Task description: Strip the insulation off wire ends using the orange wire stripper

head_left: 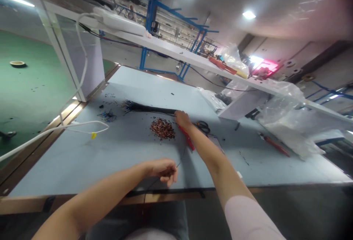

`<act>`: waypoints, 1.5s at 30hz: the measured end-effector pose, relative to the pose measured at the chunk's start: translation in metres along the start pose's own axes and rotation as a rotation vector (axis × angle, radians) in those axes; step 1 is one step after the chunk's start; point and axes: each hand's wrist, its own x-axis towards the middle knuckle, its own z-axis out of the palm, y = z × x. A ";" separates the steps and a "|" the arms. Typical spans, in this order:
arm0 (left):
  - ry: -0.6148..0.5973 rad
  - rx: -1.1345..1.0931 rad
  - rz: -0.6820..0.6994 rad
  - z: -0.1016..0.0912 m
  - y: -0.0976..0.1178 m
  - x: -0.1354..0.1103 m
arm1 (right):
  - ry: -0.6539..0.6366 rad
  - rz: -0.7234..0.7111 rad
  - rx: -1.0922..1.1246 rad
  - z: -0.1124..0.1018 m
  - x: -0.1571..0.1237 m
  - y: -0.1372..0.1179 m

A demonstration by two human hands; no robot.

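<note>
My left hand is near the table's front edge, with its fingers curled around a thin black wire. One end of that wire runs up to the right, the other hangs down past the edge. Farther back, my right hand is closed on the right end of a long bundle of black wires; its fingertips are partly hidden. The bundle's left end fans out into many tips. Just below my right hand lies a red hand tool, partly covered by the forearm. A heap of small copper-coloured pieces sits in front of the bundle.
Black-handled scissors lie right of my wrist. Red-handled pliers rest farther right, near plastic bags. A small blue-black pile and a white cable are at left. A raised shelf spans the table's back.
</note>
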 end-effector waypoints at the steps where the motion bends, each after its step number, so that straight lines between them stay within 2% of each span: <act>1: 0.001 0.001 -0.001 0.000 0.000 0.000 | -0.009 0.011 -0.015 0.002 0.003 -0.002; 5: 0.011 -0.001 0.003 0.000 0.000 0.002 | -0.035 0.046 -0.064 0.007 0.015 -0.007; 11: 0.022 -0.004 0.014 0.001 -0.002 0.004 | 0.039 0.047 -0.105 -0.001 0.031 -0.009; 18: 0.025 -0.021 0.016 0.000 0.002 0.001 | -0.007 -0.120 -0.085 -0.008 0.029 -0.006; 24: 0.024 -0.009 0.020 0.000 0.003 -0.001 | -0.068 -0.213 -0.136 -0.002 0.021 -0.020; 29: 0.043 0.009 0.013 0.002 0.003 0.000 | -0.125 -0.165 -0.188 -0.002 0.025 -0.028; 36: 0.056 0.027 0.002 0.001 0.003 0.004 | -0.180 -0.085 -0.191 -0.006 0.026 -0.019; 41: 0.073 0.036 0.013 0.001 0.002 0.003 | -0.094 -0.039 -0.117 -0.015 0.015 -0.013; 45: 0.083 0.026 0.044 0.005 0.003 -0.001 | 0.016 0.009 -0.035 -0.020 -0.009 0.003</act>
